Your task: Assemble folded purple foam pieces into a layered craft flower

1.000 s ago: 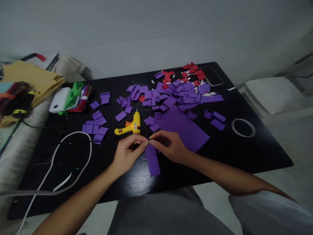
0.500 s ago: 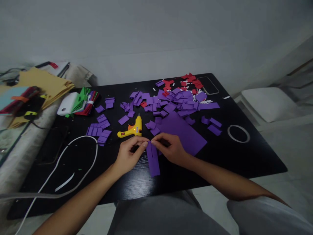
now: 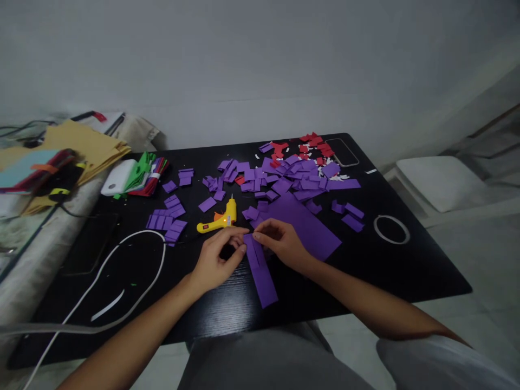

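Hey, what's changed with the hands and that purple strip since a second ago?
The left hand has loosened its pinch, thumb and index fingertips now apart near the top of the purple strip. The strip's lower end has swung rightward. The right hand still pinches its top; the yellow glue gun and large purple sheet lie unmoved.

Between the left hand (image 3: pixel 219 257) and right hand (image 3: pixel 282 242), the strip (image 3: pixel 262 277) looks like smooth, matt paper; beyond the left, the glue gun (image 3: pixel 221 221) looks plastic; beneath both, the table (image 3: pixel 227 314) shines, faintly wood-grained.
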`<move>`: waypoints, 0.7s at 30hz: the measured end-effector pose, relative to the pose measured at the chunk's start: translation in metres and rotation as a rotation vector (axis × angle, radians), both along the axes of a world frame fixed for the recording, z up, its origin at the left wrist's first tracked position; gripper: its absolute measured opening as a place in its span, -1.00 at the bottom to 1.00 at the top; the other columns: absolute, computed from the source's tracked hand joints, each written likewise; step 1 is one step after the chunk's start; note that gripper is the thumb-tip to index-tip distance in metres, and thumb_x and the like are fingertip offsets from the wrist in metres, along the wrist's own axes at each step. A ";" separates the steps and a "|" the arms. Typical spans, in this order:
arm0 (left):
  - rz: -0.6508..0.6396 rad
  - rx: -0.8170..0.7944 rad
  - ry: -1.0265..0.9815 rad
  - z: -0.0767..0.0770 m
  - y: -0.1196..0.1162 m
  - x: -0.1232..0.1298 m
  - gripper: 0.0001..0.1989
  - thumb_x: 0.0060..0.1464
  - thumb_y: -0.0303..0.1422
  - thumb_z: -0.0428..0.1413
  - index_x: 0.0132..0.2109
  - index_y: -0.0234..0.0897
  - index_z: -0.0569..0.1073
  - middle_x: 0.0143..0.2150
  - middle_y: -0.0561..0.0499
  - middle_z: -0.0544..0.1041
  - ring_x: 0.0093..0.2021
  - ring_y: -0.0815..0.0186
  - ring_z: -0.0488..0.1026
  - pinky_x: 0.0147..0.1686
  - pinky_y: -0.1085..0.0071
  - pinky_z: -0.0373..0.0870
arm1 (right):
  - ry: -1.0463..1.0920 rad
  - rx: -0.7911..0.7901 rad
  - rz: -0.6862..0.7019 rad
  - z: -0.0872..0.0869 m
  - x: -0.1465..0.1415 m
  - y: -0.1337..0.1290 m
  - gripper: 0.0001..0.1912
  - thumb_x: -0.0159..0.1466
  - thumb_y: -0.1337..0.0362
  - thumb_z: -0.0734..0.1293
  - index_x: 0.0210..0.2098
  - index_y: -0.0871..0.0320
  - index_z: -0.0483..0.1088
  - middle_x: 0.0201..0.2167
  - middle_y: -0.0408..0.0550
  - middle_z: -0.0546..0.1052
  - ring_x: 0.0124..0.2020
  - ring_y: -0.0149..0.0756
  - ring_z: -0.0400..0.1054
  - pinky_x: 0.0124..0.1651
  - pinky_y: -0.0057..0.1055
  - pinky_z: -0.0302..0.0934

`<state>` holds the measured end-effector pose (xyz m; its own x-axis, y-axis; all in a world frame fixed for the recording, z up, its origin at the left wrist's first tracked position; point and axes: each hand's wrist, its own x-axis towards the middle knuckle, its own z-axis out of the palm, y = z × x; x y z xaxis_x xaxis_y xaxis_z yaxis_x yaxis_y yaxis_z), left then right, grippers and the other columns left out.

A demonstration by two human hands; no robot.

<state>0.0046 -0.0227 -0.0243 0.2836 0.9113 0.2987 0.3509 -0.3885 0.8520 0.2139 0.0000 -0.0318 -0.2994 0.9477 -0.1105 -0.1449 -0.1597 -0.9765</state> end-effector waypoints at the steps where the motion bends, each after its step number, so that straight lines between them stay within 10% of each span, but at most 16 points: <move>1: -0.008 0.012 0.006 -0.001 0.000 0.000 -0.73 0.24 -0.38 0.21 0.07 -0.26 0.57 -0.21 -0.03 0.61 -0.27 0.32 0.57 -0.17 0.38 0.56 | 0.003 -0.009 -0.002 0.001 0.000 0.000 -0.63 0.13 0.00 0.59 -0.32 0.14 0.52 -0.43 -0.17 0.58 -0.44 -0.41 0.45 -0.41 -0.51 0.38; 14: 0.109 -0.370 -0.376 -0.003 0.003 0.009 -0.64 0.08 -0.26 0.39 -0.04 -0.29 0.52 -0.25 0.01 0.61 -0.46 0.44 0.50 -0.39 0.46 0.59 | -0.028 0.032 -0.036 0.000 0.005 0.003 -0.62 0.23 -0.07 0.51 -0.30 0.12 0.50 -0.40 -0.16 0.55 -0.41 -0.33 0.49 -0.31 -0.37 0.53; 21: 0.093 -0.504 -0.446 0.009 0.006 0.004 -0.69 0.04 -0.27 0.41 -0.10 -0.29 0.59 -0.41 0.07 0.56 -0.47 0.41 0.48 -0.42 0.47 0.56 | -0.576 0.508 -0.346 0.000 0.032 0.027 -0.82 0.40 0.16 0.36 -0.25 0.13 0.52 -0.29 0.00 0.64 -0.24 -0.17 0.54 -0.06 -0.19 0.46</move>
<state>0.0083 -0.0167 -0.0148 0.1453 0.9844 -0.0993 -0.0630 0.1094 0.9920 0.2463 0.0269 -0.0313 -0.0107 0.9515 0.3073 0.4383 0.2807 -0.8539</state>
